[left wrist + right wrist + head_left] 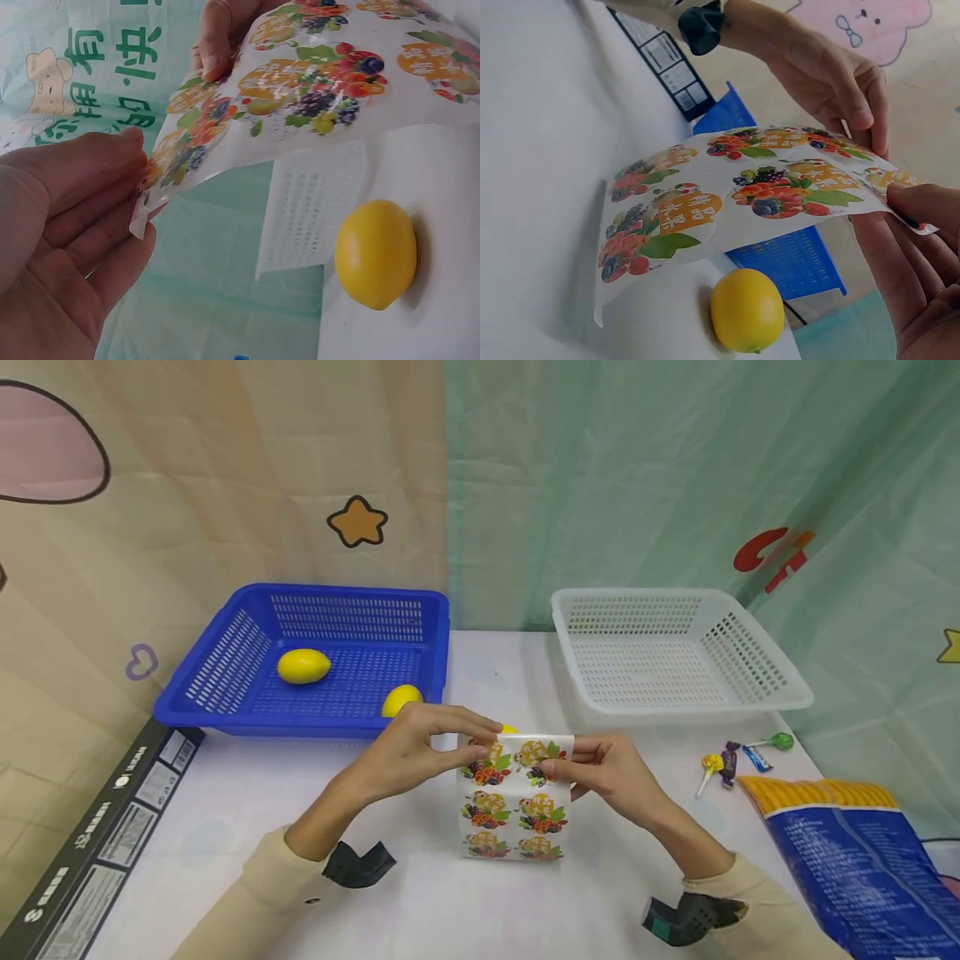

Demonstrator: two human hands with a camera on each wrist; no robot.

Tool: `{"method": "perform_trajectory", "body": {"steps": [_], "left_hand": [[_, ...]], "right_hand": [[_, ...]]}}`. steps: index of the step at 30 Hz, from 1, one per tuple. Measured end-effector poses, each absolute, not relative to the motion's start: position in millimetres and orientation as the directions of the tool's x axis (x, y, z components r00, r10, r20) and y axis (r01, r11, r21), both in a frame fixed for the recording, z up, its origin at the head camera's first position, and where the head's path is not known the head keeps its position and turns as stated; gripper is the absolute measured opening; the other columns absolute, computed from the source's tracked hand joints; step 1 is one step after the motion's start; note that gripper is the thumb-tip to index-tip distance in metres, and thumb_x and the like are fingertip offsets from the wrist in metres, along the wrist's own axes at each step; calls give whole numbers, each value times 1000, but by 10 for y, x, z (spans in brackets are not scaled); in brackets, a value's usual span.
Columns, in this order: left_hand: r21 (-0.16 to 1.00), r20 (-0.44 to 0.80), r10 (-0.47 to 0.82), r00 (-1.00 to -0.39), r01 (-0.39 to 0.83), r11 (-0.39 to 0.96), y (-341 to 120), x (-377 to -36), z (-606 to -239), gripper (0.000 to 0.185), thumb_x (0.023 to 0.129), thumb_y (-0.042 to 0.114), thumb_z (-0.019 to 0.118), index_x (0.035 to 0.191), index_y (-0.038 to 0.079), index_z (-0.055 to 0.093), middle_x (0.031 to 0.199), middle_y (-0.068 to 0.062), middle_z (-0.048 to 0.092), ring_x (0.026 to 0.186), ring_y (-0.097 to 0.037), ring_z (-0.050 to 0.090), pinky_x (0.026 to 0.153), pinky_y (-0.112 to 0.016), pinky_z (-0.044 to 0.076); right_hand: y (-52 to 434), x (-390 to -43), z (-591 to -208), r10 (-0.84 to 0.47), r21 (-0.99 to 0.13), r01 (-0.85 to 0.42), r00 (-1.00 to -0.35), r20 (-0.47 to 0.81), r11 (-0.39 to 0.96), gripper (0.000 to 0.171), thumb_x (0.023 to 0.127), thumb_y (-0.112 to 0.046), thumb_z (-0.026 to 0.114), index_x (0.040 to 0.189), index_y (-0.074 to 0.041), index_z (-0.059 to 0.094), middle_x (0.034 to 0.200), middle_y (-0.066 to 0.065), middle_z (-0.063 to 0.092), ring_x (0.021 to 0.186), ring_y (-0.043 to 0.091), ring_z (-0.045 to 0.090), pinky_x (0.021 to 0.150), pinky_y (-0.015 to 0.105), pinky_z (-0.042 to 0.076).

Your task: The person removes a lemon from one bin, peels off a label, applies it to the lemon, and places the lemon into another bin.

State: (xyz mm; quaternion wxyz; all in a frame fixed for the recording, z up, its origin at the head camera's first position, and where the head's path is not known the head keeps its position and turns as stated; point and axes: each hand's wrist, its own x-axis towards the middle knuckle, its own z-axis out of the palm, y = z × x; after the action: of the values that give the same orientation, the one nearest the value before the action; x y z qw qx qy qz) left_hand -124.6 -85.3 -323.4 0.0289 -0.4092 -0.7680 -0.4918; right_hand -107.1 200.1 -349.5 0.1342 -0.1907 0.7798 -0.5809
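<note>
A sheet of fruit stickers [514, 817], printed with berries, grapes and orange lettering, stands raised over the white table. My left hand [420, 745] pinches its upper left corner between thumb and fingers. On the opposite side, my right hand [617, 777] pinches the upper right edge, thumb on the printed face. The sheet bows slightly in the right wrist view. Behind it a yellow lemon [376, 255] lies on the table, apart from both hands; in the head view only its top shows above the sheet.
A blue basket [300, 724] at the back left holds a lemon [303, 667] and another lemon [402, 700]. At the back right stands a white basket [697, 706]. Lollipops [712, 763], wrapped candies [757, 758] and a blue packet [847, 868] lie right; a long black box [105, 835] lies left.
</note>
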Motion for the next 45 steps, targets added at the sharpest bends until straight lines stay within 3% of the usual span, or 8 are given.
{"method": "perform_trajectory", "body": {"steps": [9,20,27,37,42,45], "left_hand": [[653,541,582,-607,740,164,-798,-1271,-3247,31,83,0,77,113,-2,72,118,-8,70,112,-21,65,94,-30,53],[589,652,523,-549,801,106,-770,-1287,-3224,20,78,-8,77,97,-1,76,107,-11,73,105,-24,68,96,-34,52],[636,652,487,-581,769,66,-755,-1290,-3195,18,77,-9,77,93,0,76,102,-11,74,103,-23,69,93,-32,53],[650,651,445,-615,754,92,-792,-1277,-3157,15,80,-7,76,92,1,77,90,-6,76,88,-17,73,83,-32,58],[667,635,437,-637,737,104,-803,-1278,-3154,15,81,-7,75,93,1,77,92,-7,76,88,-18,72,82,-32,58],[680,628,432,-647,727,101,-804,-1276,-3158,14,82,-7,74,94,0,77,92,-7,76,88,-18,72,81,-32,58]], "right_hand": [[2006,-1079,-3416,-449,-955,-188,-891,68,228,22,90,-8,71,107,5,72,93,11,75,79,17,71,58,34,58],[2006,-1078,-3396,-414,-961,-157,-909,50,228,25,90,-7,70,109,8,71,90,8,75,76,14,68,57,29,56],[2025,-1082,-3411,-396,-975,-101,-918,15,196,29,91,-8,69,111,12,68,91,8,75,73,20,72,56,34,59],[2186,-1098,-3548,-372,-978,5,-924,-85,211,33,93,-15,68,115,10,65,91,13,75,72,29,73,56,42,59],[2360,-1085,-3676,-393,-977,90,-905,-161,194,32,95,-15,65,113,12,65,83,9,73,61,19,70,50,37,57],[2446,-1073,-3756,-419,-972,155,-882,-216,176,24,96,-15,64,103,8,67,78,7,69,54,12,64,48,30,56]]}}
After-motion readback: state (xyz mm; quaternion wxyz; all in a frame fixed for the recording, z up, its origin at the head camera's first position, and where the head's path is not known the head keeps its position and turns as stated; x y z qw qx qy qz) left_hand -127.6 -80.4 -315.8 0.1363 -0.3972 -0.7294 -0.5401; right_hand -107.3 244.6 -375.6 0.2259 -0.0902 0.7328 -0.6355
